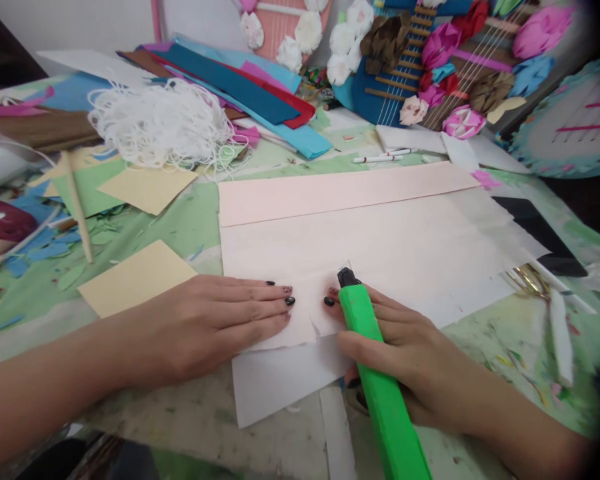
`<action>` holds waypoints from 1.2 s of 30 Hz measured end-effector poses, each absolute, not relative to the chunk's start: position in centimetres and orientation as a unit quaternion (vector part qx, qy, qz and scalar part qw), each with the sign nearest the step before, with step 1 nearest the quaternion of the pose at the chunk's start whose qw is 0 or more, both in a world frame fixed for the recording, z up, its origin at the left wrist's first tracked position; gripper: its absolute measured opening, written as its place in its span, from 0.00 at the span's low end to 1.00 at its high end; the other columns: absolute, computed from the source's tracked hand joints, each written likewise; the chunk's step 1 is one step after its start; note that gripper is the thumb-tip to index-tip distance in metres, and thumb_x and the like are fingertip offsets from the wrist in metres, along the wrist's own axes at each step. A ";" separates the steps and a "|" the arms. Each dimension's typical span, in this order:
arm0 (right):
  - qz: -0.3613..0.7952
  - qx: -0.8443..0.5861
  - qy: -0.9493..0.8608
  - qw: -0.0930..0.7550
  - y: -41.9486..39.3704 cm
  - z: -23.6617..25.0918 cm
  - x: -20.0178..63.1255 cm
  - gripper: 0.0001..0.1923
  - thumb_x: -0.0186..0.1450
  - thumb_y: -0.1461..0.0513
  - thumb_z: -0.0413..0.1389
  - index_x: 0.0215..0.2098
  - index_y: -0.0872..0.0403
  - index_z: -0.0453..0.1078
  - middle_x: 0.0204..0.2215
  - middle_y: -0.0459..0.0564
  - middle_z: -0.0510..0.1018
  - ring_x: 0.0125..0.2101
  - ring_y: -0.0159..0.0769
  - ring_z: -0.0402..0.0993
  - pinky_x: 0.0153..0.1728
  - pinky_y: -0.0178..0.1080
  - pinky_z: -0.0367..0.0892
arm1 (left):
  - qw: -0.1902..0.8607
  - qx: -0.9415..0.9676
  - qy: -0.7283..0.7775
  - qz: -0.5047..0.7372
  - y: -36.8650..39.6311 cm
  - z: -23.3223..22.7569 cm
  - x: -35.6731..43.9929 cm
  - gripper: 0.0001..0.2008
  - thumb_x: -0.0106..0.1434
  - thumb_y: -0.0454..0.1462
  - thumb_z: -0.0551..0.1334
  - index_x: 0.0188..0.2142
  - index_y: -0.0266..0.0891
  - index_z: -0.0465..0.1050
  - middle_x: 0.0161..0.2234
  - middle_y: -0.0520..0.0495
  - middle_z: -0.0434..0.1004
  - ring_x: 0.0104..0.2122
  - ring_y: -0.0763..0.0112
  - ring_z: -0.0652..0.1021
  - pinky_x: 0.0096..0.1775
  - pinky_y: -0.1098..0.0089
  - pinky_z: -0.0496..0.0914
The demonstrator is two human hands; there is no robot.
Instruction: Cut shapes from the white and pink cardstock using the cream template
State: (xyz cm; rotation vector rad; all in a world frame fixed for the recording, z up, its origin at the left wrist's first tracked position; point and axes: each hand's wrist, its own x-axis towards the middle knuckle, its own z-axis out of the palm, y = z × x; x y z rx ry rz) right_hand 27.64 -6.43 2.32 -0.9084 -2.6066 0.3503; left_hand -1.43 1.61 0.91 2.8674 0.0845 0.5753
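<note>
Head view: unmarked green cutter (380,373), pink paper (360,233).

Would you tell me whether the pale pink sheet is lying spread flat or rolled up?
Spread flat: the pale pink sheet lies open on the table, the left hand pressing its near edge.

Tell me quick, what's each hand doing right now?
Left hand: open, flat on the pink paper.
Right hand: closed, holding the green cutter.

We see a green, paint-flecked table (190,227) littered with scraps. At eleven o'clock lies a tangle of white string (160,123); at twelve, stacked coloured paper (260,87); at one o'clock, paper flowers (430,60) lean against a pale wall (80,23).
</note>
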 end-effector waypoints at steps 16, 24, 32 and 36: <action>0.115 -0.347 -0.917 0.161 -6.4 2.2 27.5 0.15 0.66 0.60 0.53 0.50 0.54 0.62 0.47 0.60 0.76 0.59 0.49 0.67 0.63 0.54 0.54 | 0.056 0.972 0.056 0.221 1.9 0.4 -1.1 0.18 0.70 0.34 0.52 0.57 0.28 0.66 0.55 0.35 0.74 0.61 0.62 0.68 0.63 0.65 0.60; 0.150 -0.364 -0.910 0.132 -6.3 2.2 27.6 0.19 0.63 0.60 0.57 0.51 0.53 0.61 0.57 0.59 0.71 0.61 0.45 0.63 0.66 0.51 0.48 | 0.098 0.970 0.064 0.215 2.2 0.2 -1.7 0.20 0.73 0.31 0.46 0.61 0.34 0.63 0.56 0.40 0.73 0.62 0.66 0.67 0.63 0.64 0.61; 0.152 -0.361 -0.909 0.141 -6.2 2.5 27.6 0.19 0.63 0.61 0.56 0.51 0.53 0.61 0.57 0.59 0.71 0.62 0.43 0.62 0.65 0.50 0.50 | 0.120 0.967 0.066 0.213 2.2 0.3 -1.7 0.18 0.74 0.31 0.47 0.59 0.35 0.65 0.55 0.40 0.74 0.62 0.66 0.66 0.63 0.63 0.62; 0.151 -0.362 -0.910 0.135 -6.2 2.5 27.6 0.20 0.62 0.61 0.57 0.52 0.53 0.61 0.58 0.60 0.70 0.62 0.43 0.62 0.66 0.51 0.48 | 0.130 0.967 0.061 0.211 2.3 0.2 -1.7 0.18 0.73 0.32 0.47 0.59 0.34 0.66 0.55 0.39 0.74 0.62 0.64 0.67 0.63 0.63 0.62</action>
